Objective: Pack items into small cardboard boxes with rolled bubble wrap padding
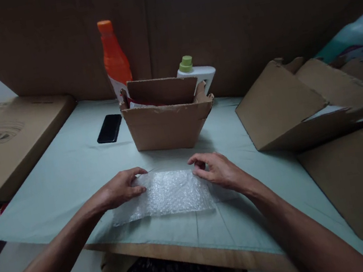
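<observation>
A piece of clear bubble wrap point(173, 194) lies on the cloth in front of me, with thinner-looking clear flaps at both sides. My left hand point(126, 188) is at its upper left edge, thumb and forefinger apart, the thumb touching or just above the wrap. At the upper right corner is my right hand point(218, 171), its fingers bent and the forefinger apart from the thumb. Whether the right fingertips touch the film is hard to make out. Just beyond the wrap stands an open brown cardboard box point(166, 127), with something red and white partly showing inside.
Behind the box stand an orange bottle point(115, 56) and a white bottle with a green cap point(185, 64). A black phone point(109, 128) lies to the left, near a large flat carton point(13, 139). Open cardboard boxes point(280, 106) crowd the right side.
</observation>
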The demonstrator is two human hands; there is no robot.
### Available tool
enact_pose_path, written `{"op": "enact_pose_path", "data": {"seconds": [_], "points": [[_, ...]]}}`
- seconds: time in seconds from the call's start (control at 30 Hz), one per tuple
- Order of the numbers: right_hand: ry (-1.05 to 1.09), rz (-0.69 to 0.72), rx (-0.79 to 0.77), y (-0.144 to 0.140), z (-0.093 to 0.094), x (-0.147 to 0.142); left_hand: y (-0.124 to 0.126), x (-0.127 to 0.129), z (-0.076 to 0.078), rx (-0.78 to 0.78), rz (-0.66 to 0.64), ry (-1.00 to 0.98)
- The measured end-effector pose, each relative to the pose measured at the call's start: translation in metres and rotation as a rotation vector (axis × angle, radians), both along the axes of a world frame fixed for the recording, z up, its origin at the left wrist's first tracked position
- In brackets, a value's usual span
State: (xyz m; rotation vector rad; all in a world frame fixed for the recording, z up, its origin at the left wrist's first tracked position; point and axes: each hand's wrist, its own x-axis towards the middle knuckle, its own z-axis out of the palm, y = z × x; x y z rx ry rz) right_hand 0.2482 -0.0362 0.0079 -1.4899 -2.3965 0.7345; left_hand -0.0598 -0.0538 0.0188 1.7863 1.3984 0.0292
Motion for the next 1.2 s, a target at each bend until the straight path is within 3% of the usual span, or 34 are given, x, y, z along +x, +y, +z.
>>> {"op": "enact_pose_path", "data": {"seconds": [0.1,0.27,0.5,0.57,0.73,0.83,0.9,1.0,1.1,1.2], "points": [[-0.084,0.028,0.013,0.000,-0.007,0.006,-0.007,0.005,-0.005,0.093,-0.089,0.202],[-0.183,0.021,0.063,-0.002,-0.009,0.015,-0.010,0.024,-0.006,0.479,-0.167,0.354],[-0.251,0.021,-0.077,-0.037,0.000,0.013,-0.005,0.057,-0.017,0.531,-0.318,0.379],[-0.062,-0.046,-0.191,-0.061,-0.003,0.007,-0.002,0.057,-0.009,0.562,-0.384,0.393],[0.811,-0.317,-0.767,-0.122,-0.027,-0.024,0.012,0.085,0.010,0.709,-0.611,0.400],[0.946,-0.363,-0.868,-0.143,-0.037,-0.025,0.016,0.105,0.006,0.789,-0.704,0.370],[0.782,-0.373,-0.762,-0.151,-0.037,-0.010,0.009,0.101,-0.001,0.886,-0.684,0.305],[0.433,-0.268,-0.353,-0.165,-0.030,0.023,-0.023,0.069,-0.010,0.979,-0.551,0.131],[0.164,0.077,0.061,-0.176,-0.025,0.037,-0.069,0.036,-0.020,0.836,-0.534,-0.066],[-0.010,0.366,0.246,-0.178,-0.027,0.024,-0.105,0.029,-0.030,0.656,-0.527,-0.210]]}}
